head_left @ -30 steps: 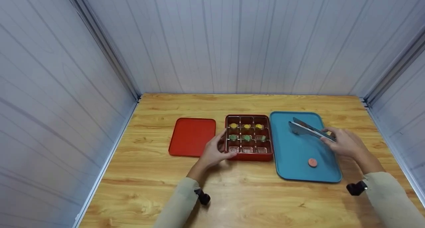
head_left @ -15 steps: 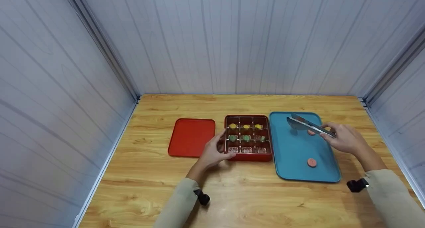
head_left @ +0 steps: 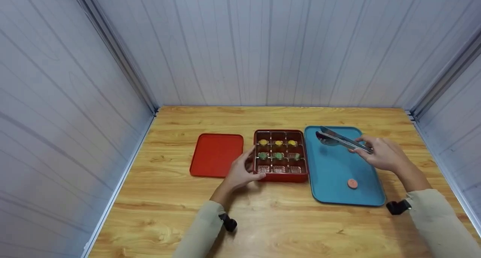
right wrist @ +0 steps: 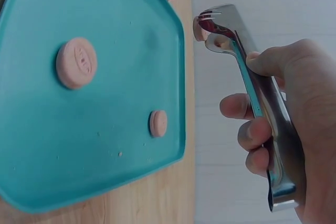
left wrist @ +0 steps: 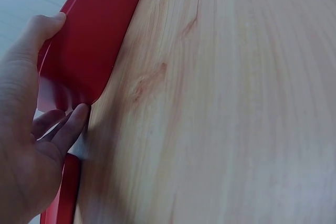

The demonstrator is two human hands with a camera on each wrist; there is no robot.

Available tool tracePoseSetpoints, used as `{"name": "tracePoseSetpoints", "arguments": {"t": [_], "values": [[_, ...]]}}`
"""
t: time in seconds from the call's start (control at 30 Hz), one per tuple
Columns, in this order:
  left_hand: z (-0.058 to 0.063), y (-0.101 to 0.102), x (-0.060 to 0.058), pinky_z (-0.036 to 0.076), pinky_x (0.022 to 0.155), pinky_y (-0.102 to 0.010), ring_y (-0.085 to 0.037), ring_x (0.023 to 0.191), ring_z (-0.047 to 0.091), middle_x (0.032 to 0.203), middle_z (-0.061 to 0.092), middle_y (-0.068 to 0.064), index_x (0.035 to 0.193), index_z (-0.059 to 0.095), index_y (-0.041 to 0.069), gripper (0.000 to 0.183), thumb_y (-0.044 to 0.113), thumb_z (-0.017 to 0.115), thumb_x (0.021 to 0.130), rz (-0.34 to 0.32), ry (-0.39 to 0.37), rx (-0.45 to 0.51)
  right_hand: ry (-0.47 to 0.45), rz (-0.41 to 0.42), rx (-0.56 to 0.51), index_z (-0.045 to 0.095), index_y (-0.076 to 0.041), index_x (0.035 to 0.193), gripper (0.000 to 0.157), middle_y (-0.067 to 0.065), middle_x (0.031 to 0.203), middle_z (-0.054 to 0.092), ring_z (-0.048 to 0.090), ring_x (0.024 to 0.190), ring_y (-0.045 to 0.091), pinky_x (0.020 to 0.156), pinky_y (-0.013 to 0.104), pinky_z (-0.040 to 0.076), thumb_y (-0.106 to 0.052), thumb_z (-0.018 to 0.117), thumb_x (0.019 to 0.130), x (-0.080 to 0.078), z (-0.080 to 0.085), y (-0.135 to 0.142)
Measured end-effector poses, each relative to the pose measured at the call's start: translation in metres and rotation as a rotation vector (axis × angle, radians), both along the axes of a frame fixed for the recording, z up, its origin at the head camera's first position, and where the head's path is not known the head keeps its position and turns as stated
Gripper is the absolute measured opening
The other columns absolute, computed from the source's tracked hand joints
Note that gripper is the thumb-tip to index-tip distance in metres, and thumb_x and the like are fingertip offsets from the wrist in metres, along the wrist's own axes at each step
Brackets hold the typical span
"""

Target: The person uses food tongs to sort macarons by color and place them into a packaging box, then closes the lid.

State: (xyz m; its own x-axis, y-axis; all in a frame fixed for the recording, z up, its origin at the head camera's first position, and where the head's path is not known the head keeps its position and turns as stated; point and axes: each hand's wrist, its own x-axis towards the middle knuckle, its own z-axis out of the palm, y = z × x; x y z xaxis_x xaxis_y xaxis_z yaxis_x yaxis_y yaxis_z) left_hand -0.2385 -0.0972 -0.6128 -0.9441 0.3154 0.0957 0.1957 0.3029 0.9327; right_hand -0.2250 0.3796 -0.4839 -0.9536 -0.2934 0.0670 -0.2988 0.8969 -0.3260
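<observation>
Right hand (head_left: 384, 155) curls round shiny metal tongs (head_left: 345, 140), a round pink disc (right wrist: 197, 32) at their tips, over a blue rectangular tray (head_left: 330, 175). Left hand (head_left: 239, 173), thumb and fingers apart, holds a square red divided box (head_left: 285, 178).

Right of the red box (head_left: 285, 178), the right hand (head_left: 381, 154) and the tongs (right wrist: 283, 140) partly hide one pink disc (head_left: 351, 151) in the head view. The held disc (right wrist: 198, 31) is largely covered by the tong tips, and lettering on the near disc (right wrist: 76, 62) is too blurred to read. Inside the box, the yellow pieces (head_left: 278, 143) and green pieces (head_left: 278, 156) are too small for detail. Left of it, the left hand (head_left: 240, 173) covers a corner of the red lid (head_left: 217, 156). Both wrist views cut the box off at the top edge.
</observation>
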Motion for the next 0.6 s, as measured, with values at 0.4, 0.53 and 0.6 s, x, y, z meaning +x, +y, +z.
{"name": "tracePoseSetpoints", "arguments": {"t": [0.4,0.53,0.6], "values": [[0.004,-0.002,0.003,0.058,0.123,-0.052,-0.044,0.151,0.061,0.167,0.058,-0.026,0.176,0.038,0.012,0.113,0.039,0.099,0.085,0.001,0.074,-0.084,-0.008,0.066,-0.022,0.075,-0.003,0.135,0.034,0.005,0.076,0.072,0.043,0.052,0.008,0.053,0.028,0.036,-0.026,0.073,0.110,-0.003,0.009,-0.024],[0.004,-0.001,0.003,0.050,0.130,-0.059,-0.046,0.156,0.055,0.169,0.056,-0.024,0.177,0.038,0.015,0.115,0.039,0.100,0.083,0.012,0.041,-0.087,-0.017,0.083,-0.024,0.074,-0.004,0.137,0.035,0.007,0.081,0.074,0.043,0.053,0.010,0.054,0.028,0.036,-0.027,0.072,0.111,-0.003,0.013,-0.033],[0.002,-0.001,0.003,0.050,0.130,-0.057,-0.044,0.156,0.055,0.169,0.057,-0.022,0.177,0.039,0.018,0.115,0.040,0.101,0.082,0.019,0.039,-0.098,-0.019,0.092,-0.025,0.074,-0.004,0.137,0.035,0.007,0.081,0.074,0.043,0.052,0.010,0.053,0.028,0.035,-0.028,0.072,0.111,-0.004,0.015,-0.038]]}}
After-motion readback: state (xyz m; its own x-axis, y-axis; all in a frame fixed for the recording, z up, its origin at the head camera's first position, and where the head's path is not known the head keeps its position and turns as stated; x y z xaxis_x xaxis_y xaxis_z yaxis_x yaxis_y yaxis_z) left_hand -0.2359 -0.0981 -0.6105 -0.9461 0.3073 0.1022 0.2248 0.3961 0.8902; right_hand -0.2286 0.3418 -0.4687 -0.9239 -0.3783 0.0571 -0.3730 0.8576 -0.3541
